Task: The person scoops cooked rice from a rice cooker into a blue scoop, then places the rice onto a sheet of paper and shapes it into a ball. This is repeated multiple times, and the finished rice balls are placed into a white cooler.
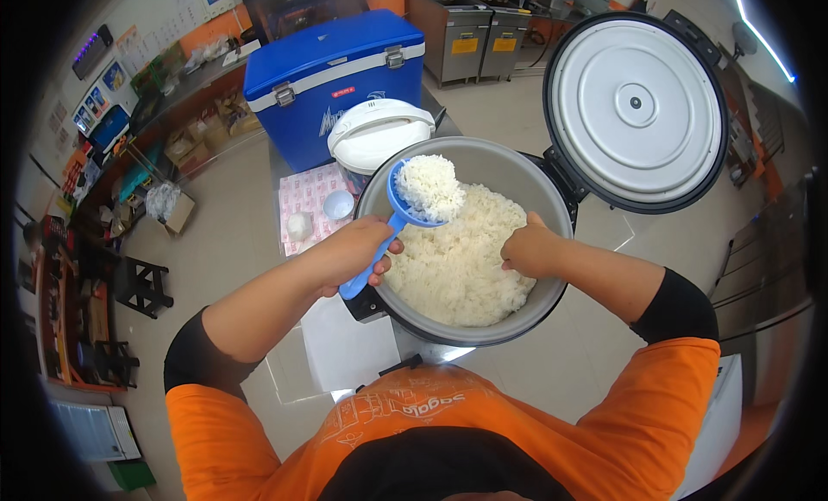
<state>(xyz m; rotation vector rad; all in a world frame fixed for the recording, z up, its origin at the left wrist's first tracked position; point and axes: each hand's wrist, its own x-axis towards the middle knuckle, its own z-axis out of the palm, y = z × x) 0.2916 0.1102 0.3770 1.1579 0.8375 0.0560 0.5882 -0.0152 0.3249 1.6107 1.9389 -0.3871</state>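
My left hand [363, 250] grips the handle of a blue plastic ladle [396, 207], whose bowl carries a heap of white cooked rice [430, 187] above the left side of a large rice cooker pot [495, 157]. Cooked rice [456, 274] lies loose and uneven in the pot. At the pot's right side, my right hand [532, 249] reaches in with curled fingers, at or just above the rice. Whether its fingers hold anything is hidden. The cooker's round lid [637, 113] stands raised at the right.
Left of the cooker, a small white bowl [338, 205] and a white ball [299, 227] rest on pink printed paper [301, 187]. Behind them stand a white-lidded container [381, 139] and a blue cooler box [336, 90]. A white sheet [352, 346] lies nearer me.
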